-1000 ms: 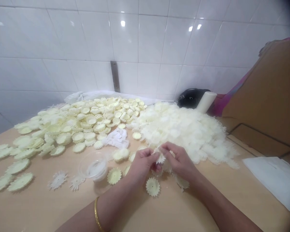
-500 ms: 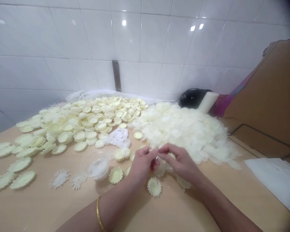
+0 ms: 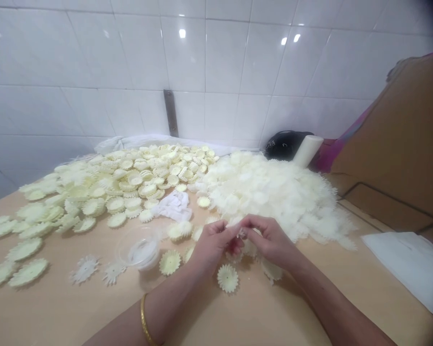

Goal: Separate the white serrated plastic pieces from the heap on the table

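My left hand [image 3: 210, 247] and my right hand [image 3: 270, 239] meet over the table, fingertips pinched together on a small white, thin piece [image 3: 241, 233]. Fingers cover most of it, so its full shape does not show. Below them lies a pale yellow scalloped flower disc [image 3: 227, 278] with a dark dot at its centre. Another yellow disc [image 3: 170, 262] rests left of my left wrist. A clear round tub [image 3: 143, 251] with white contents stands further left. Behind my right hand rises a heap of whitish, see-through scalloped petal pieces [image 3: 274, 192].
A wide pile of pale yellow discs [image 3: 130, 180] spreads across the left and back. A crumpled white cloth [image 3: 173, 205] lies between the heaps. At the right are a white sheet [image 3: 407, 264], a cardboard box [image 3: 393, 149], a white roll [image 3: 308, 151] and a black bag [image 3: 286, 144].
My right fingertips have shifted slightly, and more of the white piece shows between my hands. The whole view has moved a little, placing the table things slightly further left.
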A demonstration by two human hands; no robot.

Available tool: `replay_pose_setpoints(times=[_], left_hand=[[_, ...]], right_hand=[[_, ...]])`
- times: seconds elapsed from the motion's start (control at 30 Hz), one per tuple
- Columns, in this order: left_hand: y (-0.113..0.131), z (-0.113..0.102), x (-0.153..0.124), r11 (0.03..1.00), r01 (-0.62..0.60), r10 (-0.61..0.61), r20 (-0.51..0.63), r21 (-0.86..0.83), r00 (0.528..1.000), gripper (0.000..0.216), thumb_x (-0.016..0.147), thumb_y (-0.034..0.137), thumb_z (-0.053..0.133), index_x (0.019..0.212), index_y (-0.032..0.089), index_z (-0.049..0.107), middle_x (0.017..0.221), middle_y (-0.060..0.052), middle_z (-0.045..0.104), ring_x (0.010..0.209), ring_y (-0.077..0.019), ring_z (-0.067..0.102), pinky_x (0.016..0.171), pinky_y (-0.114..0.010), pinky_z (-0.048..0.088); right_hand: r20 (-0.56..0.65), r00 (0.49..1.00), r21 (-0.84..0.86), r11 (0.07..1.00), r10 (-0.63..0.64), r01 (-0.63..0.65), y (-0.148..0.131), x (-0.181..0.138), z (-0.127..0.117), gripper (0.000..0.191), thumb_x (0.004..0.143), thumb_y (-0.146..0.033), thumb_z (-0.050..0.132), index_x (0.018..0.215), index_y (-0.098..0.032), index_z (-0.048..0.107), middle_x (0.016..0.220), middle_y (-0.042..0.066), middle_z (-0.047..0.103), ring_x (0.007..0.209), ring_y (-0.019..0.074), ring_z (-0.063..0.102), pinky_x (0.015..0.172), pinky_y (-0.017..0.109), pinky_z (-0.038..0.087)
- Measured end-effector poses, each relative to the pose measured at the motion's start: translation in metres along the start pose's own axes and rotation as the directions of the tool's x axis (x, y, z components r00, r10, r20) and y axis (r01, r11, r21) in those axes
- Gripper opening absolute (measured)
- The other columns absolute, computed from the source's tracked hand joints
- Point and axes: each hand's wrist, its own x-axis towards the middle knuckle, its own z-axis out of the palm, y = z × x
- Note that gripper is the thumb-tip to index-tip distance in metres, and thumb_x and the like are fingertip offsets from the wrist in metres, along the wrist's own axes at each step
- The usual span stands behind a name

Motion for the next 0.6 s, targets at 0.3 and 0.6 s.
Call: replay_pose_setpoints(times=[0.3, 0.6], left_hand=[[0.0035, 0.0010, 0.0031, 0.997, -0.015, 0.014, -0.005, -0.069, 1.000, 0.021, 0.069, 0.031, 0.062, 0.067, 0.010, 0.060, 0.067, -0.009, 0.064, 0.057, -0.0130, 0.057, 0.059, -0.026, 0.045], [0.0050, 0.0028, 0.0018, 0.998, 0.003, -0.012, -0.154, -0.062, 0.988, 0.020, 0.063, 0.028, 0.066, 0.069, 0.013, 0.054, 0.059, -0.005, 0.061, 0.053, -0.0128, 0.057, 0.055, -0.025, 0.044]], right_hand=[[-0.201, 0.980, -0.186, 0.982, 0.005, -0.043, 0.0097, 0.0019, -0.0062, 0.016, 0.080, -0.022, 0.044, 0.069, -0.016, 0.053, 0.062, 0.000, 0.053, 0.060, 0.0118, 0.049, 0.058, 0.024, 0.040], [-0.194, 0.981, -0.237, 0.971, -0.023, -0.024, 0.0095, 0.0030, -0.0060, 0.015, 0.080, -0.023, 0.042, 0.068, -0.017, 0.049, 0.063, 0.000, 0.050, 0.060, 0.0119, 0.047, 0.058, 0.024, 0.039]])
